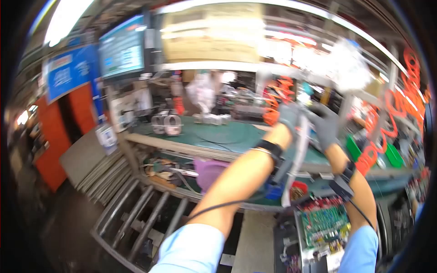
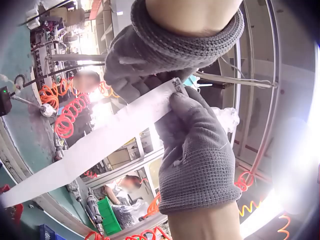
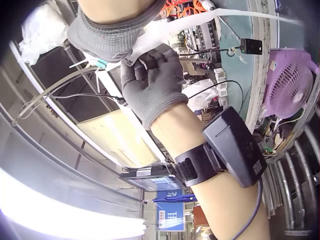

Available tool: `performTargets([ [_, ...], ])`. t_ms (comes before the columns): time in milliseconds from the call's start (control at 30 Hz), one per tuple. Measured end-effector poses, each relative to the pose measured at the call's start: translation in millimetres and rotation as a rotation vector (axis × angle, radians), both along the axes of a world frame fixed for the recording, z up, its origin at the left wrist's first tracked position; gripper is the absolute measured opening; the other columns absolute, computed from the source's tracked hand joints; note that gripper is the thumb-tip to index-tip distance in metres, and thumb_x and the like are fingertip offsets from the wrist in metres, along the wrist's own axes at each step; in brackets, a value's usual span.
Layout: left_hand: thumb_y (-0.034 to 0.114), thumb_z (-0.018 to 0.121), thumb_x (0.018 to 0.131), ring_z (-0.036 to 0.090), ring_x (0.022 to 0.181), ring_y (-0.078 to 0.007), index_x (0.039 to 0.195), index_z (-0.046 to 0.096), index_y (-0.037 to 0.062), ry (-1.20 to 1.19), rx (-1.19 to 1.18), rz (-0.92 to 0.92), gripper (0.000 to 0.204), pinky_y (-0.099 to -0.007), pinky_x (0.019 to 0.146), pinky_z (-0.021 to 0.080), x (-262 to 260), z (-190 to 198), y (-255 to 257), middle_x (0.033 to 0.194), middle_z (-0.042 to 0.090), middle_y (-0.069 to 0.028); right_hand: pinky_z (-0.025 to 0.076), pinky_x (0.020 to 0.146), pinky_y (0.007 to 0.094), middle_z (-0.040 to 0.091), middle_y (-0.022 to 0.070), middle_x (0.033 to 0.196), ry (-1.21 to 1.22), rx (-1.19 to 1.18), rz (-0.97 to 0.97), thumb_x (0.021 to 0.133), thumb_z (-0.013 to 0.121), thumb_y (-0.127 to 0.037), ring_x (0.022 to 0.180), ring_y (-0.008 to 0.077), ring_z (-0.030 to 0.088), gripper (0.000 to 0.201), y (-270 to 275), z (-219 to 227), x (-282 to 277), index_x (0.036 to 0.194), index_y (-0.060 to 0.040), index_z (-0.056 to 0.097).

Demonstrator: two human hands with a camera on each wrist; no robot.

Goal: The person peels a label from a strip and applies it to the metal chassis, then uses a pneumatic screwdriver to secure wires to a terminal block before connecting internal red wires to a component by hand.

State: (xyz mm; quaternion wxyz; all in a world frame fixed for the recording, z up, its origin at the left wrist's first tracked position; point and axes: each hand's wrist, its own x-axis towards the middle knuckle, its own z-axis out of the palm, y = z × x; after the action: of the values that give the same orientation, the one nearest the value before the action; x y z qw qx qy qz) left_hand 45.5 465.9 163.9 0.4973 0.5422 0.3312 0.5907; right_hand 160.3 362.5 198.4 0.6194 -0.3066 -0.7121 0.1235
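Note:
Both hands wear grey knit gloves and meet at a long white paper strip (image 2: 95,145) with a small printed code at its upper end. My right hand (image 2: 195,145) pinches that end, its thumb flat on the strip just below the code. My left hand (image 2: 155,55) has its fingers curled at the strip's edge beside the right fingers; part of their grip is hidden behind the paper. In the right wrist view the left hand (image 3: 155,82) shows its palm and bent fingers. The strip hangs down past the bench edge in the head view.
A green-topped bench (image 1: 227,134) lies below, with orange coiled hoses (image 1: 277,100) and green bins (image 1: 393,152) toward the right. An open unit with a circuit board (image 1: 323,223) stands at lower right. A purple fan (image 3: 290,85) sits under the bench. Another person (image 2: 122,192) is beyond.

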Motion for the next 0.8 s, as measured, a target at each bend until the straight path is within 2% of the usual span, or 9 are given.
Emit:
performTargets([
  [67, 0.013, 0.048, 0.081, 0.06, 0.07, -0.0185, 0.089, 0.06, 0.0095, -0.121, -0.01, 0.126, 0.016, -0.0336, 0.059, 0.05, -6, 17, -7, 0.077, 0.06, -0.009, 0.045, 0.069, 0.023, 0.062, 0.0044, 0.081, 0.041, -0.018, 0.089, 0.073, 0.059, -0.005, 0.073, 0.0098, 0.055, 0.018, 2, -1, -1, 0.09, 0.0021, 0.063],
  [167, 0.008, 0.058, 0.077, 0.058, 0.056, -0.0185, 0.084, 0.059, 0.002, -0.401, -0.04, 0.111, 0.009, -0.0305, 0.051, 0.049, 0, 33, -57, 0.07, 0.059, -0.009, 0.044, 0.07, 0.0221, 0.062, 0.0035, 0.082, 0.007, 0.031, 0.131, 0.074, 0.057, 0.0, 0.075, 0.0089, 0.055, 0.017, 7, 0, 1, 0.09, 0.0025, 0.063],
  [367, 0.008, 0.057, 0.078, 0.057, 0.054, -0.0176, 0.083, 0.059, 0.0019, -0.361, -0.041, 0.158, 0.008, -0.03, 0.049, 0.047, 1, 28, -43, 0.07, 0.059, -0.0087, 0.044, 0.067, 0.0203, 0.06, 0.0009, 0.081, -0.038, -0.036, 0.115, 0.075, 0.057, -0.001, 0.073, 0.0069, 0.054, 0.013, -1, 3, -1, 0.088, -0.0005, 0.062],
  [467, 0.013, 0.057, 0.079, 0.059, 0.063, -0.0202, 0.086, 0.06, 0.0033, -0.324, -0.015, 0.149, 0.012, -0.0319, 0.058, 0.049, 0, 27, -43, 0.072, 0.06, -0.0117, 0.043, 0.068, 0.0223, 0.059, 0.0022, 0.079, -0.089, -0.057, 0.045, 0.072, 0.056, -0.001, 0.073, 0.008, 0.053, 0.014, -8, 7, 2, 0.084, 0.0024, 0.061],
  [533, 0.022, 0.056, 0.079, 0.061, 0.074, -0.0254, 0.092, 0.061, 0.0049, 0.067, 0.031, 0.39, 0.022, -0.0348, 0.07, 0.048, -10, 30, -75, 0.075, 0.061, -0.0165, 0.042, 0.068, 0.0223, 0.059, 0.0029, 0.078, -0.118, 0.065, 0.087, 0.071, 0.055, -0.002, 0.073, 0.009, 0.053, 0.014, -16, 9, 12, 0.083, 0.0017, 0.06],
  [567, 0.029, 0.056, 0.077, 0.059, 0.087, -0.0295, 0.102, 0.059, 0.007, 0.271, 0.034, 0.414, 0.033, -0.0368, 0.08, 0.045, -16, 29, -95, 0.087, 0.061, -0.0191, 0.042, 0.068, 0.0223, 0.059, 0.0029, 0.078, -0.118, 0.059, 0.077, 0.071, 0.055, -0.002, 0.073, 0.009, 0.053, 0.014, -32, 12, 16, 0.083, 0.0017, 0.06],
  [633, 0.031, 0.057, 0.076, 0.056, 0.094, -0.0316, 0.105, 0.057, 0.0081, 0.523, 0.128, 0.596, 0.037, -0.0381, 0.082, 0.043, -12, 13, -125, 0.099, 0.058, -0.0183, 0.042, 0.068, 0.0227, 0.059, 0.0039, 0.078, -0.037, -0.205, 0.158, 0.069, 0.053, -0.001, 0.072, 0.0105, 0.052, 0.013, -77, 25, 28, 0.08, 0.0008, 0.06],
  [667, 0.03, 0.057, 0.076, 0.053, 0.099, -0.0326, 0.108, 0.054, 0.0094, 0.618, 0.21, 0.627, 0.038, -0.039, 0.085, 0.042, -10, 0, -141, 0.108, 0.053, -0.0168, 0.042, 0.065, 0.0227, 0.059, 0.0046, 0.078, -0.094, -0.214, 0.181, 0.069, 0.052, -0.004, 0.069, 0.0106, 0.052, 0.014, -94, 27, 40, 0.079, -0.0001, 0.06],
  [800, 0.022, 0.059, 0.074, 0.053, 0.089, -0.0324, 0.102, 0.054, 0.0098, 0.668, 0.513, 0.512, 0.031, -0.0417, 0.078, 0.042, 25, -66, -217, 0.104, 0.052, -0.0154, 0.039, 0.058, 0.0229, 0.051, 0.0021, 0.068, -0.12, -0.268, 0.185, 0.07, 0.051, -0.011, 0.061, 0.0092, 0.048, 0.012, -176, 34, 82, 0.074, -0.0003, 0.055],
])
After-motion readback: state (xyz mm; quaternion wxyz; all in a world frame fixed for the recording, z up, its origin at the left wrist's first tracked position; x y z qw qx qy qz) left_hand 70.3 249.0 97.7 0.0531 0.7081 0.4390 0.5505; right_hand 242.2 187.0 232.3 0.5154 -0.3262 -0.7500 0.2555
